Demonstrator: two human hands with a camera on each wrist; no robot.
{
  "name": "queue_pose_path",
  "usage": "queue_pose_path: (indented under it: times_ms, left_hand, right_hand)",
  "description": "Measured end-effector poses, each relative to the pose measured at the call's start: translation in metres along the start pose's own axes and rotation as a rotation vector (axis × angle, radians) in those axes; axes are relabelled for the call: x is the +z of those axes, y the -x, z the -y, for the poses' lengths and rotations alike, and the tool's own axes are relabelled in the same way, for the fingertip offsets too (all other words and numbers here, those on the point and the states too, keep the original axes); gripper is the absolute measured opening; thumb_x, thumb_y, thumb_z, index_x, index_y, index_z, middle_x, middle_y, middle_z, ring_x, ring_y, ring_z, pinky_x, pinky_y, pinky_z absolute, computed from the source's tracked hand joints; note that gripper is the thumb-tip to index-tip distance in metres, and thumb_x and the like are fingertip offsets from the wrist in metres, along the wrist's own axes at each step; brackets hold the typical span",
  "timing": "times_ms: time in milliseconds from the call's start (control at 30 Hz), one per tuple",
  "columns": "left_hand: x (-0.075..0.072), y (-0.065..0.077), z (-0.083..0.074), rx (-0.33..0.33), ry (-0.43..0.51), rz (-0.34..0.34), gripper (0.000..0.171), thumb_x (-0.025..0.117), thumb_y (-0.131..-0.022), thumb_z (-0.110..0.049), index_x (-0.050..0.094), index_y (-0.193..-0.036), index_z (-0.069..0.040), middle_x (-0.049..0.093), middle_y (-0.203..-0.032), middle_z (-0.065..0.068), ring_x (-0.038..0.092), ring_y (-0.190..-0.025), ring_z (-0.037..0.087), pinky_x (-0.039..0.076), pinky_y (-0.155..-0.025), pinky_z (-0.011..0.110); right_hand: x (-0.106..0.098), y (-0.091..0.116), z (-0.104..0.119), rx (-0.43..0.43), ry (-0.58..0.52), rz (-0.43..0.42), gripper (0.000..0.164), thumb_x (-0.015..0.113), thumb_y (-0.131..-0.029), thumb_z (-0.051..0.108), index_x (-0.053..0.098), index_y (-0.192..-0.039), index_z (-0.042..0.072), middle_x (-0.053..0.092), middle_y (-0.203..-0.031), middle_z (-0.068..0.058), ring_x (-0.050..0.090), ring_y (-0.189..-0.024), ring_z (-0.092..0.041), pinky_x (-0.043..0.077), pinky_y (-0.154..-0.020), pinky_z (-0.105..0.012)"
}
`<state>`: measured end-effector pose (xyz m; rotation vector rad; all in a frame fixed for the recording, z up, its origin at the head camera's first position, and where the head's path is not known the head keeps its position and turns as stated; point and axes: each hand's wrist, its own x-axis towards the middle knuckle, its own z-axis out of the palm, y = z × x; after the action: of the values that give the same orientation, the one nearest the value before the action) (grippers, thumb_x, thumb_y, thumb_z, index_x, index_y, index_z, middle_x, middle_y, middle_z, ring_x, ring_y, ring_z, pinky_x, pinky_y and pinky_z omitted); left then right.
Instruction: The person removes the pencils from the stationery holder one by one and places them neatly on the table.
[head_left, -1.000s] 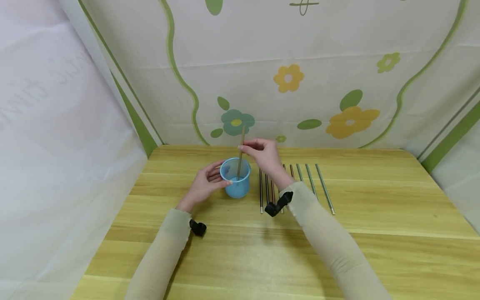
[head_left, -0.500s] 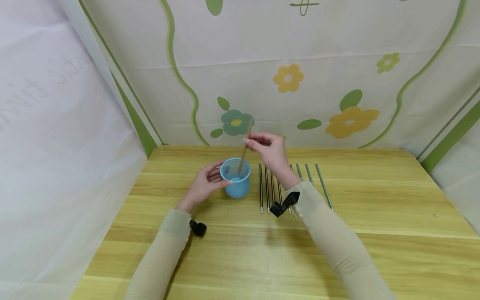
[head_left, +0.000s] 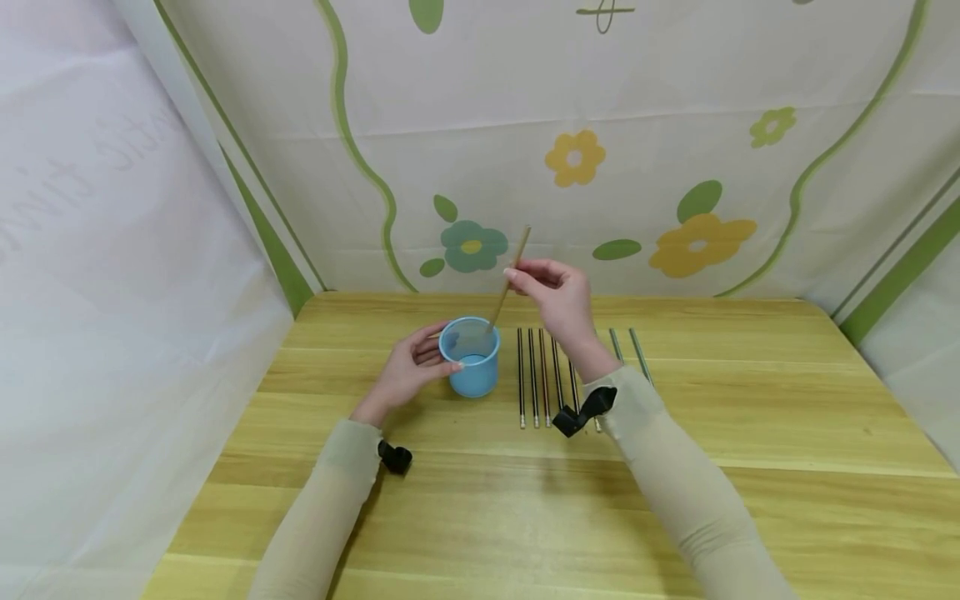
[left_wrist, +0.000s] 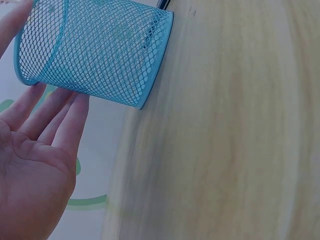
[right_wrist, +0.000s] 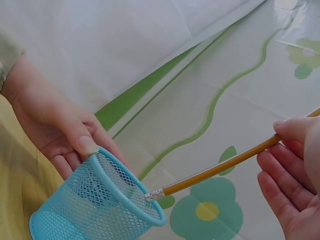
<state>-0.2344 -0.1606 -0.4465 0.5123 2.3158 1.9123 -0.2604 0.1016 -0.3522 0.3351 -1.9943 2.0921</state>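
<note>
My left hand (head_left: pixel 405 371) holds a light blue mesh pencil cup (head_left: pixel 474 383) upright on the table, thumb on the rim and fingers round the far side. In the left wrist view its fingertips touch the mesh wall of the cup (left_wrist: pixel 100 50). Between thumb and fingers, my right hand (head_left: pixel 561 302) pinches a yellow pencil (head_left: pixel 500 300) up and right of the cup. The pencil slants, its eraser end low and right at the cup's rim, as the right wrist view shows. Nothing else shows inside the cup.
Right of the cup, several dark pencils (head_left: pixel 533 379) lie side by side in a row, eraser ends toward me. Green pencils (head_left: pixel 641 357) continue the row, partly hidden by my right forearm. A flowered cloth (head_left: pixel 577 83) hangs behind the wooden table (head_left: pixel 465 517).
My right hand has moved up and to the right, drawing the yellow pencil from deep inside the cup to its rim. The left hand and cup have stayed put.
</note>
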Motion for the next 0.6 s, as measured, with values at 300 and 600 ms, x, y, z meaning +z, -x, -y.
queue_pose_path:
  times_ms: [300,600]
  left_hand:
    - [-0.001,0.0,0.0,-0.002,-0.001,-0.002,0.071,0.082,-0.088,-0.008,0.048,-0.151,-0.008,0.06,-0.139,0.018,0.057,-0.128,0.032,0.048,-0.105,0.039]
    - [-0.001,0.0,0.001,-0.006,0.025,0.007,0.073,0.08,-0.09,-0.006,0.044,-0.153,-0.007,0.056,-0.141,0.022,0.054,-0.131,0.035,0.045,-0.108,0.041]
  right_hand:
    - [-0.016,0.003,0.008,-0.039,-0.04,-0.037,0.023,0.082,-0.09,0.02,0.077,-0.105,0.003,0.075,-0.098,-0.011,0.072,-0.084,-0.022,0.06,-0.082,-0.032]
    - [-0.033,0.005,0.011,-0.054,-0.073,-0.065,0.023,0.084,-0.088,0.018,0.078,-0.104,0.002,0.075,-0.095,-0.011,0.073,-0.083,-0.023,0.06,-0.081,-0.031]
